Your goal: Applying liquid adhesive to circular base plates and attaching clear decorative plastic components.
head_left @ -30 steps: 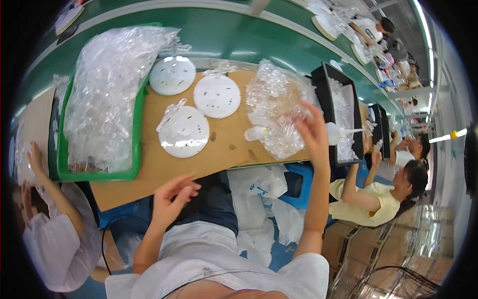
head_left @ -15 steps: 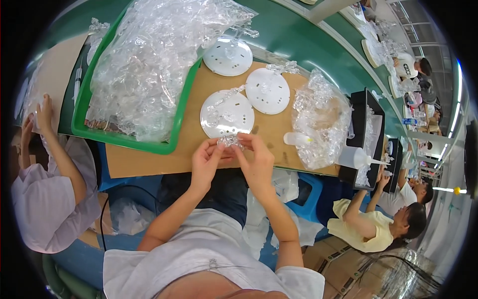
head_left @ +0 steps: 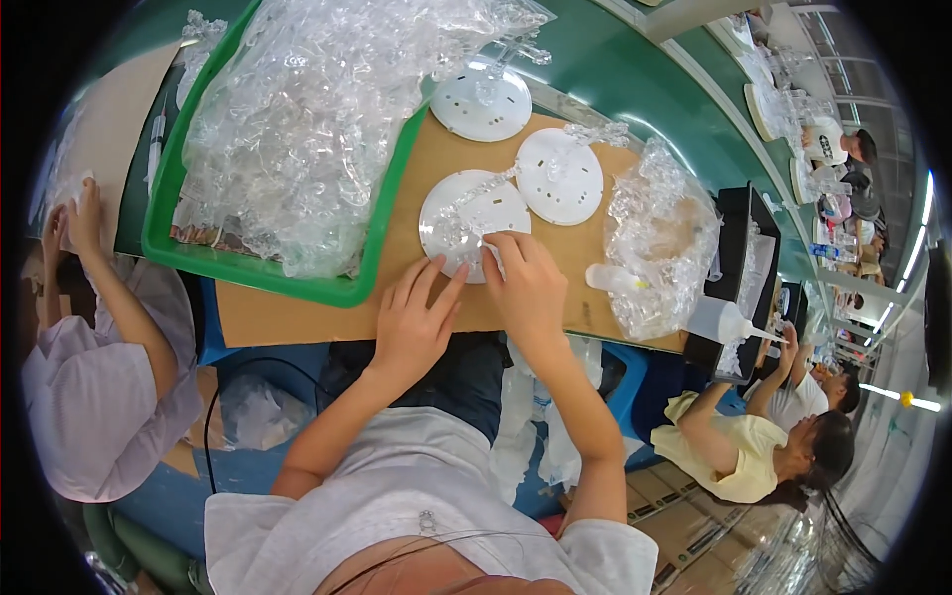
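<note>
Taking the nearest white disc (head_left: pixel 496 220) as the clock's centre, both hands are working right over it! The left hand (head_left: pixel 415 312) comes in at seven o'clock, fingers parted and gently curved, fingertips over the disc's lower edge. The right hand (head_left: pixel 528 288) is in at five o'clock, fingers bent, its tips drawn close together above the surface; whether it pinches anything there, one cannot tell. The disc itself lies flat on the brown cardboard (head_left: pixel 288 322) that covers the desk (head_left: pixel 585 48), with a clear plastic piece (head_left: pixel 462 206) stretched across its face towards one o'clock.

And there's plenty around them! A second white disc (head_left: pixel 558 188) sits close by at two o'clock, a third white disc (head_left: pixel 466 107) at twelve, each bearing clear plastic parts of its own. Over at ten o'clock, the green tray (head_left: pixel 372 238) brims with a big bag of clear pieces (head_left: pixel 297 129). At three, a crumpled clear bag (head_left: pixel 659 238), and at its near left edge a small bottle (head_left: pixel 613 279) lying on its side. Farther out, towards four, a white squeeze bottle (head_left: pixel 716 319) points its nozzle outward, tilted by the black bin (head_left: pixel 732 213).
</note>
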Tool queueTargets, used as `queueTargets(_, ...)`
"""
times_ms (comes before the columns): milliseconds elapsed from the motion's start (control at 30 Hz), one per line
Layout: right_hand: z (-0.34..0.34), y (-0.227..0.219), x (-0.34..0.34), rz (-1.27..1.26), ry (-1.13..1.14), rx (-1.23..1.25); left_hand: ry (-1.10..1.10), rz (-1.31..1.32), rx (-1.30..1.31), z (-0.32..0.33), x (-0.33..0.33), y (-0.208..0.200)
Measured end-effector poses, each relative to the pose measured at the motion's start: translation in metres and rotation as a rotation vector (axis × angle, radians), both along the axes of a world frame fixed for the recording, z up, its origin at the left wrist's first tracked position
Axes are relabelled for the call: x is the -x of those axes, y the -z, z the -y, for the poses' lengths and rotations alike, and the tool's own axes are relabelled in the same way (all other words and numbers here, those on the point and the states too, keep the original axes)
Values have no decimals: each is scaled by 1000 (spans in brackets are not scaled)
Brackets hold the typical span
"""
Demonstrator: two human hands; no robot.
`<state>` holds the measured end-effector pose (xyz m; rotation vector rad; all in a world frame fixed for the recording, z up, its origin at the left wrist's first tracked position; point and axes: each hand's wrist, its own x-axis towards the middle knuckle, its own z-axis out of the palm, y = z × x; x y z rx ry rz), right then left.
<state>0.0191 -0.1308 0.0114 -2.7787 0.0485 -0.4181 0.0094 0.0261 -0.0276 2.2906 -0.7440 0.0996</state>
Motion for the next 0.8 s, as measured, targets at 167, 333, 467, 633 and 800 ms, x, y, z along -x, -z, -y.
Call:
queueTargets(167, 5, 5, 12, -18, -23, -240, -10, -9, -56, 1, -1, 5)
queueTargets(333, 18, 17, 4, 71, -172, -247, 0, -35, 78, -10, -6, 13)
queueTargets(467, 19, 9, 1, 42, -187, -130, 73, -38, 36, -10, -5, 9)
queueTargets(633, 27, 3, 3, 27, -191, -79, 111, -83, 118, -4, -2, 11)
queueTargets(800, 41, 0, 68, 405, 383, -322, 179, -48, 68, 1, 9, 6)
